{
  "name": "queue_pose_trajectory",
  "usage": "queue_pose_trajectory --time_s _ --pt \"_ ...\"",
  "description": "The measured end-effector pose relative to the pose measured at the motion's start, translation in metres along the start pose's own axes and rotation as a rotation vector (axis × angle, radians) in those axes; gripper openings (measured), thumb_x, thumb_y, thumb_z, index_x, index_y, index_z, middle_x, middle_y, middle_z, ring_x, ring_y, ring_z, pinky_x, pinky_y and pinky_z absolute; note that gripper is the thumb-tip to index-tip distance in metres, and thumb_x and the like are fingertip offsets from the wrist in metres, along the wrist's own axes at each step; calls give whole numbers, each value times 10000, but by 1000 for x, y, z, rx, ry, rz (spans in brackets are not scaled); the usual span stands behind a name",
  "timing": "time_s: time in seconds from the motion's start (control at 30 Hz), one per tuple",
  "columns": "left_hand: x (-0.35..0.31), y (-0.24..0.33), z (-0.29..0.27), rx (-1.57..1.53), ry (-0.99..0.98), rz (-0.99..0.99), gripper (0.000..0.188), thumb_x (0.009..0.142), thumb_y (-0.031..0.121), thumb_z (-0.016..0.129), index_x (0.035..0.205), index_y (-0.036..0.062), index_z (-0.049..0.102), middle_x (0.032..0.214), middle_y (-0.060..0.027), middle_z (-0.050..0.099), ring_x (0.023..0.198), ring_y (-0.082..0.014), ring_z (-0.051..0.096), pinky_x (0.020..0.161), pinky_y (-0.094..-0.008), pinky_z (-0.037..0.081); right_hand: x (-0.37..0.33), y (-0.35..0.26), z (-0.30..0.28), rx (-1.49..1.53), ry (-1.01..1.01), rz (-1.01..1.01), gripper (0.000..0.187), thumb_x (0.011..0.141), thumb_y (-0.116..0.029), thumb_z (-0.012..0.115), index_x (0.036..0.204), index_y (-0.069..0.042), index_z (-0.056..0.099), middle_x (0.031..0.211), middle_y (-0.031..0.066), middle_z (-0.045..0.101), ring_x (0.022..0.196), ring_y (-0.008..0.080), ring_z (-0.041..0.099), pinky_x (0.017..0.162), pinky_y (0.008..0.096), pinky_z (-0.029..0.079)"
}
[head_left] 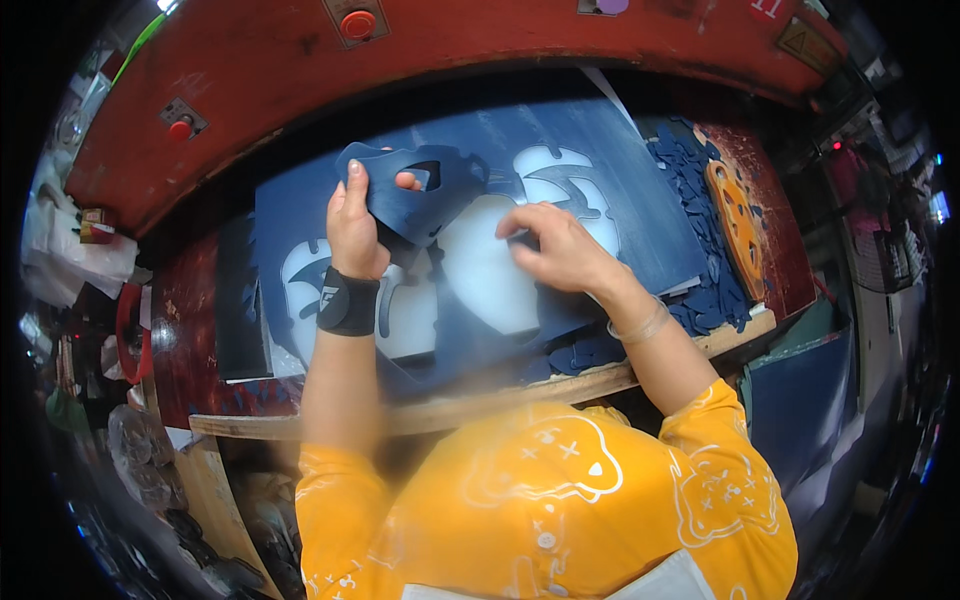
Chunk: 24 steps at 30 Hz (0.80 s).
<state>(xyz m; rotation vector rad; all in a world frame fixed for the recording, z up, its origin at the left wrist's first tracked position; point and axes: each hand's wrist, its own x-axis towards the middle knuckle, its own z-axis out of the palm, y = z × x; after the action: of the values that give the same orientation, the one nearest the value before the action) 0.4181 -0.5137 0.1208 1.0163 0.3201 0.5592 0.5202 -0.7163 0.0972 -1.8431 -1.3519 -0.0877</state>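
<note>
My left hand [355, 232], with a black wristband, is closed on dark blue cut pieces [425, 195] that look stacked and have a slot-like opening. The thumb lies on top and a fingertip shows through the opening. My right hand [565, 248] hovers over or touches a white cut-out area; its fingers are curled with thumb and forefinger apart, and nothing shows between them. Beneath both hands lies a dark blue sheet [640, 220] with several shaped openings, through which a white surface [490, 270] shows.
Behind the sheet runs a red machine beam [250, 95] with red push buttons [357, 27]. An orange shaped plate with holes [735, 230] lies at right beside a heap of blue scraps [690, 190]. A wooden rail [480, 400] edges the bench in front of me.
</note>
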Motion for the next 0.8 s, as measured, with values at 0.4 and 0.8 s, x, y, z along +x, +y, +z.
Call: queue_pose_trajectory --time_s 0.4,0.8 --pt "-8 0 16 230 -73 35 389 1033 360 371 1123 17 533 845 -92 639 773 -155 624 685 -275 529 29 -22 37 262 -198 214 275 889 -253 604 794 5 610 750 168 633 735 356 614 671 409 477" --pt "124 56 -79 -928 469 97 240 971 151 351 990 48 567 892 -80 624 747 -158 583 602 -275 528 -54 26 -11 -42 -228 -215 218 792 -170 629 624 -95 511 657 74 513 664 268 511 678 381 367"
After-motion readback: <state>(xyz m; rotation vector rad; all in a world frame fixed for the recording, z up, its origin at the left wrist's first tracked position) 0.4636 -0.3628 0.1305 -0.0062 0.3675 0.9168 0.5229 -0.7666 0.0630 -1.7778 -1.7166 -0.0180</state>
